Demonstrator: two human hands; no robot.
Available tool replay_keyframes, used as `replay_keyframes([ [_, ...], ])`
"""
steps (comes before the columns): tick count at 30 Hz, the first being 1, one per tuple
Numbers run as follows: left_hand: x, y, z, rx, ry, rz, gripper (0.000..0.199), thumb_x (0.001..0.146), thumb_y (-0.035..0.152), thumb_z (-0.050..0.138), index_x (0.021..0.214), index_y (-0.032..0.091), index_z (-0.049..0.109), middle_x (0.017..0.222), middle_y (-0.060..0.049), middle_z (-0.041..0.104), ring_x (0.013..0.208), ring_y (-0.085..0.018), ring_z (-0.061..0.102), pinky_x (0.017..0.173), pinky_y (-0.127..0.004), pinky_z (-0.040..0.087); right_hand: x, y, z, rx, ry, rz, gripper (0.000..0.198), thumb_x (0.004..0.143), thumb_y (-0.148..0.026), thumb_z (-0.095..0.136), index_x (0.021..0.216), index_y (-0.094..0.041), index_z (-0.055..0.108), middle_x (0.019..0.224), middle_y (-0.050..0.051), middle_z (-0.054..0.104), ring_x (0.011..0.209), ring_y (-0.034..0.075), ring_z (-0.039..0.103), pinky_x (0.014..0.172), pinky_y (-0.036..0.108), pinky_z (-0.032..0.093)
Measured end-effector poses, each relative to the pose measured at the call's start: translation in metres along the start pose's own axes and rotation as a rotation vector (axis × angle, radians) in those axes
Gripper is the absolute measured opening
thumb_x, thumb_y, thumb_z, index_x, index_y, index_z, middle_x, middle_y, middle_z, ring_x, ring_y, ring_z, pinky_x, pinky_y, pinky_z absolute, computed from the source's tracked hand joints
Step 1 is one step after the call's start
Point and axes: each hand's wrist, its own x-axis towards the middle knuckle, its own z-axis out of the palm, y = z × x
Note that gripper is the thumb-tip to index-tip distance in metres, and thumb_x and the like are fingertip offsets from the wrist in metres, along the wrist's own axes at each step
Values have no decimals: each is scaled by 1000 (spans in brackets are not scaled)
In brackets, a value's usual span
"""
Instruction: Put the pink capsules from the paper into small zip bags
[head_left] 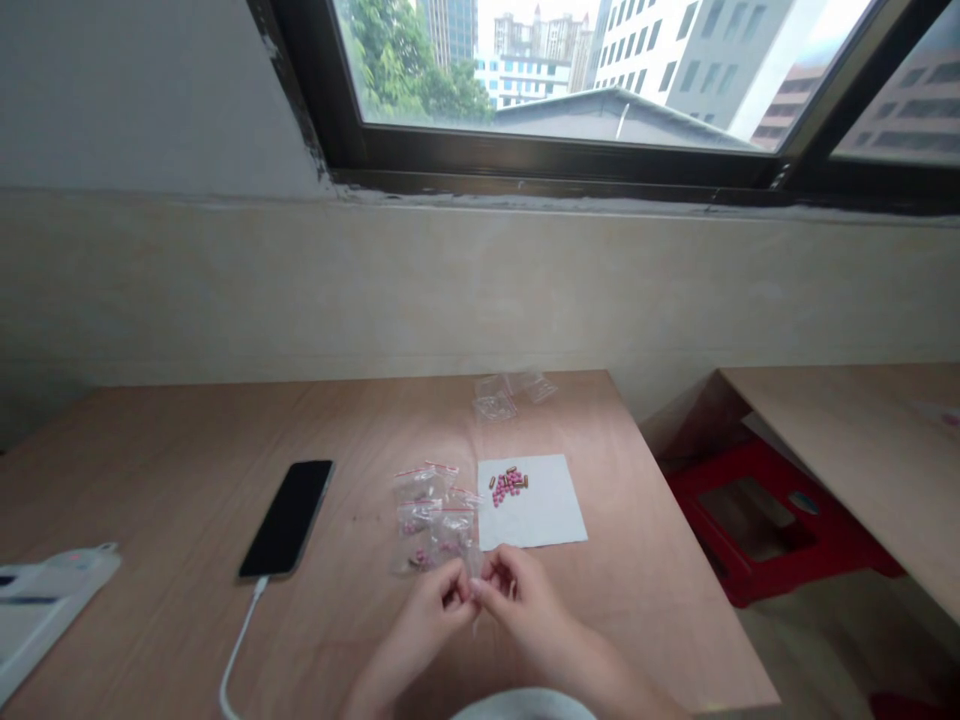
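My left hand point(442, 594) and my right hand point(516, 588) meet near the front of the table, fingertips pinched close together. A small clear plastic bag point(474, 558) shows just past the fingertips, held between both hands; its contents cannot be made out. Beyond my left hand lie several zip bags point(424, 513) with red seal lines, overlapping, some with pink pills inside. On a white paper sheet point(551, 515) beyond my right hand sits a little pile of pink pills point(507, 485), with brown capsules point(526, 481) among and beside them.
More clear bags point(496, 403) lie at the table's point(360, 640) far edge, by the wall. To the left are a black phone point(289, 520) with a white cable point(238, 640) and a white case point(52, 600). A red stool point(787, 560) stands right of the table, partly under another table.
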Motion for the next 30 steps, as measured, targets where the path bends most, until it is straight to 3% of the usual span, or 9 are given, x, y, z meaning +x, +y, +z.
replay_keyframes([
  [9,-1,-2,5,108,-38,-4,18,68,17,48,56,17,35,57,5,38,56,-9,34,50,-20,25,9,17,-4,105,-193,41,15,69,-25,56,59,-14,56,57,-2,51,56,10,43,56,23,33],
  [15,-6,2,0,-42,-159,-14,18,76,28,48,64,16,45,61,4,44,59,-10,39,54,-20,30,14,27,-13,68,-238,157,16,66,-20,57,51,-14,53,49,-4,48,48,8,39,50,21,30],
  [20,-7,0,-3,-207,-250,-33,24,81,35,44,67,15,46,56,4,46,54,-8,41,53,-20,30,15,25,-17,-72,-307,92,15,67,-20,55,54,-13,55,49,-3,49,47,7,38,47,19,28],
  [26,-4,-4,-3,-155,-217,-90,25,77,38,48,66,15,46,52,5,47,44,-7,40,42,-19,25,15,20,-16,-122,-288,32,12,64,-12,49,52,-14,48,49,-5,41,48,6,32,45,18,24],
  [30,1,-11,-9,-76,-15,-30,24,75,32,49,60,16,40,54,6,41,48,-7,36,44,-18,26,15,20,-16,-171,-171,46,12,60,-9,46,51,-15,42,48,-6,35,48,5,30,44,18,20],
])
